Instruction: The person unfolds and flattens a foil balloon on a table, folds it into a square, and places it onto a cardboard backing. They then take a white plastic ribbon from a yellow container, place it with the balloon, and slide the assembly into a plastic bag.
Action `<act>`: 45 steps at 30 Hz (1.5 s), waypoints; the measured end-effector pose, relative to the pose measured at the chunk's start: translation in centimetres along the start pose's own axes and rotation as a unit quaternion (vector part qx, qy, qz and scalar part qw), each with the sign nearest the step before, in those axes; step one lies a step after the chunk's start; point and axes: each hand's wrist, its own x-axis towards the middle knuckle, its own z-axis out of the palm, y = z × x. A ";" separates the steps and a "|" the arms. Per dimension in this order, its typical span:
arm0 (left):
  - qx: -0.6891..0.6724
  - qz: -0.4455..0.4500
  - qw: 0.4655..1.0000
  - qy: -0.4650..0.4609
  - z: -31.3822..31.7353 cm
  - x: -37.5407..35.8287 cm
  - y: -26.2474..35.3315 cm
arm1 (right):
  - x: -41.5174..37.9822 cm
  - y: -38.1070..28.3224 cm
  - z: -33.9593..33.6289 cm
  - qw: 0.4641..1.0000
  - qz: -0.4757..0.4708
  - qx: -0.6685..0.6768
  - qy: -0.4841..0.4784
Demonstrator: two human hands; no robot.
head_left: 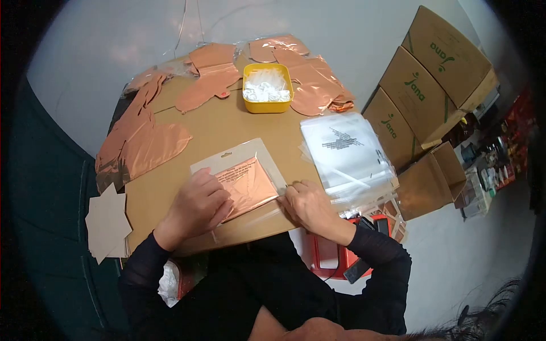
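A copper-coloured foil piece [248, 184], folded flat, lies on a grey backing card [266, 150] with a hanging slot at its top. Clear plastic of a bag [263, 215] shows along its lower edge. On the left side of this packet, my left hand [199, 202] rests with its fingers curled closed; what they hold, if anything, is hidden. My right hand [309, 203] pinches the bag at the lower right corner of the card. Dark printed lines run across the upper part of the foil.
A yellow tub [268, 106] of white items stands at the back, among copper foil shapes [213, 79]. Clear bags [344, 145] are stacked right of my hands. A star-shaped card [108, 224] sits at the left edge. Cardboard boxes [412, 88] rise on the right, above a red device [342, 258].
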 end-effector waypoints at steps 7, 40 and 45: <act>-0.005 0.039 0.997 -0.068 1.2 3.2 -1.1 | -0.5 0.0 -1.4 0.998 0.047 -0.015 0.030; -0.058 -0.225 0.961 -0.147 0.9 1.5 -0.8 | -9.2 -5.7 2.5 0.645 0.305 0.700 -0.039; -0.089 -0.066 0.990 -0.092 4.3 4.8 -4.2 | -7.4 -4.9 0.3 0.675 0.311 0.655 -0.134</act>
